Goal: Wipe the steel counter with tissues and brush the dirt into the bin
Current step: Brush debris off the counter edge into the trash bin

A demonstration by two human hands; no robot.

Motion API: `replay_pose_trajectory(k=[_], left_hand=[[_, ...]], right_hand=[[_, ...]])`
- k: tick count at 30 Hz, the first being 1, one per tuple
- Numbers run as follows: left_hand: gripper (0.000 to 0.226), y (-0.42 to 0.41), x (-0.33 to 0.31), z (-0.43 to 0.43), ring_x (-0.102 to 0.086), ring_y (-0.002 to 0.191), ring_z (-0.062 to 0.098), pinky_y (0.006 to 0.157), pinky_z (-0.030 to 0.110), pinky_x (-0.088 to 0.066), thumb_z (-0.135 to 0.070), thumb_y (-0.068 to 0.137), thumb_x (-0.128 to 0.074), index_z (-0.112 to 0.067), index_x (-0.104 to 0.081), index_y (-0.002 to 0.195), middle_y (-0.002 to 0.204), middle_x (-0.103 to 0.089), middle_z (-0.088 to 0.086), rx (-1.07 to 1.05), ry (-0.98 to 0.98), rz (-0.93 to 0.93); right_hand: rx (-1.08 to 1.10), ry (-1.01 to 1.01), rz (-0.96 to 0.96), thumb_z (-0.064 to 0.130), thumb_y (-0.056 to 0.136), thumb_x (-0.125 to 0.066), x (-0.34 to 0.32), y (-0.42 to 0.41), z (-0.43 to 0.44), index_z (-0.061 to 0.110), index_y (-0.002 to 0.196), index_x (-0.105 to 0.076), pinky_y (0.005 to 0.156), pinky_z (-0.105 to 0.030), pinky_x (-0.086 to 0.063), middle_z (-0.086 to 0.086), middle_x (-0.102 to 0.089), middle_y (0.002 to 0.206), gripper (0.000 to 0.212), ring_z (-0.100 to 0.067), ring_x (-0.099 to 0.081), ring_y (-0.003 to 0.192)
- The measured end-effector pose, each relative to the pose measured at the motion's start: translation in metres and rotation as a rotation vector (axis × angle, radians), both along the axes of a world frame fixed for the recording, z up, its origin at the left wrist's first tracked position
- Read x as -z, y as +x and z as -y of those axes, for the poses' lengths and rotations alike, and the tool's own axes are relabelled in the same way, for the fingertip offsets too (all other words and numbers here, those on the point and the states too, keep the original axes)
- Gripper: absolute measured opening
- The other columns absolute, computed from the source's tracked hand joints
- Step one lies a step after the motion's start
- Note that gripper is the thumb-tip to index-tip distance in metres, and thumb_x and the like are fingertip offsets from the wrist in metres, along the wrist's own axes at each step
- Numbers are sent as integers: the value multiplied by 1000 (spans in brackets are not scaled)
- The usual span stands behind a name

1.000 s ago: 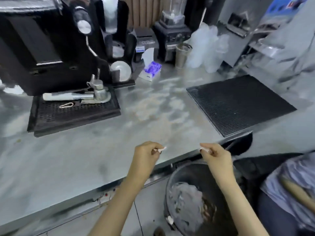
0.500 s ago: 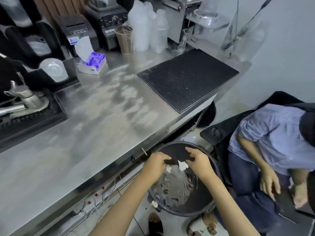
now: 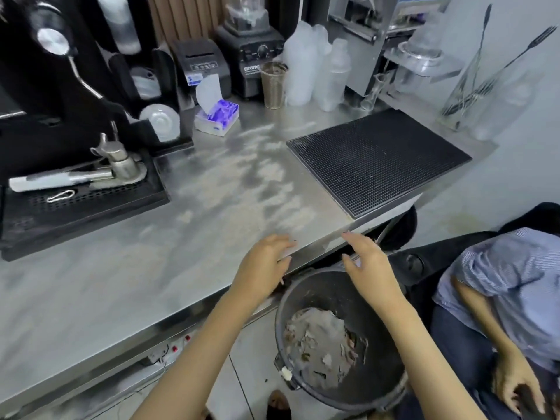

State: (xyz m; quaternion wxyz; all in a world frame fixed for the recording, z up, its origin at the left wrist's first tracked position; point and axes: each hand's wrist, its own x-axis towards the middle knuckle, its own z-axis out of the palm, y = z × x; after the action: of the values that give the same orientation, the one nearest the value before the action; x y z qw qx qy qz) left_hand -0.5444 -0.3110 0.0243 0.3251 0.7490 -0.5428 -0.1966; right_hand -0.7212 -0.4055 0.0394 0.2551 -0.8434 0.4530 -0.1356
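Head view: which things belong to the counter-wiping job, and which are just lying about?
Job: steel counter, tissue box, bin, left hand, right hand.
Lying about: black mat, blender, steel cup, drip tray.

A pale wall (image 3: 521,177) meets a light floor (image 3: 454,219); ribbed wooden panelling (image 3: 188,19) backs a blender (image 3: 251,47) and black espresso machine (image 3: 60,86).

The scene is lit evenly and fairly brightly from above, and pale, streaked glare is spread across the middle of the steel counter (image 3: 121,268). The black coffee machine (image 3: 45,86) at upper left is lost in shadow. Straight edges are bowed towards the frame borders. The fingertips of the left hand (image 3: 263,265) and right hand (image 3: 368,268) are smeared by motion, and fine detail is softened throughout.
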Motion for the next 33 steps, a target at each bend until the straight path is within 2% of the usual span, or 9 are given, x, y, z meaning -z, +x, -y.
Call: replay_pose_trajectory(k=[4, 7, 9, 14, 19, 22, 27, 30, 33], left_hand=[[40, 42, -25, -20, -38, 130, 16, 107, 27, -28, -12, 88, -57, -19, -54, 128, 142, -43, -1, -122, -37, 173], [43, 77, -38, -46, -35, 133, 18, 110, 29, -26, -14, 88, -58, -18, -51, 130, 145, -38, 0, -247, -18, 232], [44, 98, -46, -67, -34, 134, 18, 110, 30, -27, -15, 87, -59, -19, -50, 131, 147, -36, 0, -333, -7, 249], [44, 145, -61, -140, -30, 136, 14, 108, 24, -23, -19, 90, -56, -19, -47, 133, 148, -33, -3, -583, 14, 282], [45, 199, -68, -221, -41, 129, 17, 103, 26, -31, -16, 86, -62, -17, -52, 130, 142, -43, 1, -834, 11, 280], [45, 244, -69, -261, -40, 130, 21, 103, 28, -30, -16, 86, -61, -14, -51, 130, 141, -44, 4, -939, 38, 276], [44, 342, -64, -301, -42, 128, 21, 104, 26, -30, -14, 87, -60, -11, -51, 130, 138, -48, 5, -975, 43, 259], [45, 410, -55, -313, -43, 127, 22, 104, 27, -30, -12, 85, -61, -8, -51, 129, 136, -49, 8, -944, 54, 241], [46, 474, -45, -319, -42, 127, 23, 104, 31, -33, -14, 87, -59, -9, -48, 131, 136, -47, 6, -909, 101, 233]], right_hand=[[-162, -154, 8, 11, 92, -53, -26, 48, -1, 9, 137, -41, 110, -33, -30, -9, -37, 146, 47, -24, -32, 135], [-295, -219, 56, 7, 89, -56, -43, 93, -8, 6, 135, -44, 106, -35, -31, -14, -39, 144, 47, -32, -38, 131], [-376, -216, 93, 7, 88, -58, -51, 125, -18, 4, 134, -45, 108, -41, -32, -17, -38, 144, 48, -34, -36, 132], [-600, -194, 155, 13, 91, -53, -66, 208, -60, 12, 138, -39, 113, -29, -20, -6, -30, 150, 49, -22, -26, 138], [-816, -175, 210, 16, 92, -51, -74, 296, -122, 16, 139, -40, 111, -26, -24, -2, -33, 148, 48, -18, -29, 136], [-903, -157, 220, 17, 93, -49, -74, 355, -159, 15, 140, -38, 112, -24, -19, -2, -29, 150, 48, -17, -24, 139], [-977, -97, 236, 15, 94, -48, -66, 463, -211, 16, 139, -40, 113, -25, -19, -1, -30, 149, 45, -16, -25, 138], [-955, -33, 210, 11, 94, -47, -52, 534, -233, 15, 139, -40, 113, -28, -24, -5, -30, 149, 46, -19, -27, 137], [-894, 15, 179, 6, 94, -43, -38, 599, -248, 13, 139, -39, 113, -27, -21, -6, -27, 150, 46, -21, -24, 140]])
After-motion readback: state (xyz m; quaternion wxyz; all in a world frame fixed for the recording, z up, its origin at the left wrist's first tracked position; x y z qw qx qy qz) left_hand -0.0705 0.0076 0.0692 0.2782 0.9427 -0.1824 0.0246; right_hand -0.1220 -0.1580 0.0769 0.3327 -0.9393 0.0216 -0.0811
